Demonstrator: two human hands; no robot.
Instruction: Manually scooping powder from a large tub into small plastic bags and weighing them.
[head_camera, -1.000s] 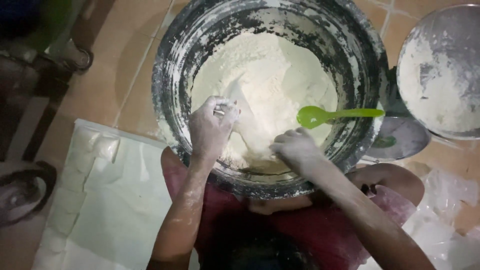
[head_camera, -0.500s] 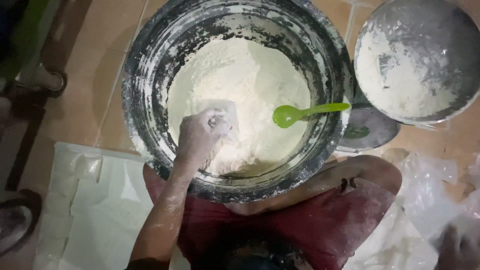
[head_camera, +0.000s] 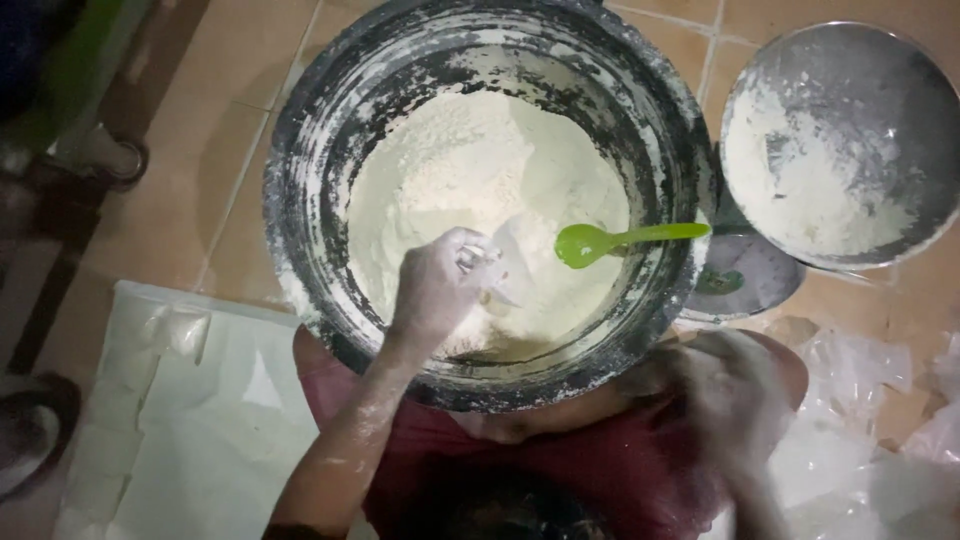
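Small clear plastic bag (head_camera: 505, 262): held upright w/ mouth open, just above the flour (head_camera: 470, 190) surface, lower-centre of the heap inside the large metal basin (head_camera: 320, 130). Bag looks thin and see-through; contents not readable.

Left hand (head_camera: 437, 285): reaches over the near rim into the basin, fingers closed round the left edge of the bag, pinching it. Hand and forearm dusted w/ flour.

Right hand (head_camera: 735, 400): outside the basin, low at the near right, over the person's knee. Heavily motion-blurred; cannot tell if fingers are curled or spread, nor whether anything is in them. Hands are well apart, approx. one basin-rim between them.

Green plastic spoon (head_camera: 595, 241): lies just right of the bag, bowl end resting on the flour, handle pointing right and propped on the basin's right rim. Not touched by either hand.

Basin: round, dark metal, inner wall streaked white; flour piled in the middle, lumpy at top left, smoother at right. Sits on the tiled floor (head_camera: 230, 90), against the person's legs (red cloth (head_camera: 600, 470)).

Beyond the basin, right: smaller round metal pan (head_camera: 890, 90) w/ a flour patch on its left half, standing on a scale platform (head_camera: 745, 275) partly hidden below it. Near right, on the floor: loose heap of clear plastic bags (head_camera: 860, 400). Near left: white sheet (head_camera: 200, 420) spread flat on the floor.
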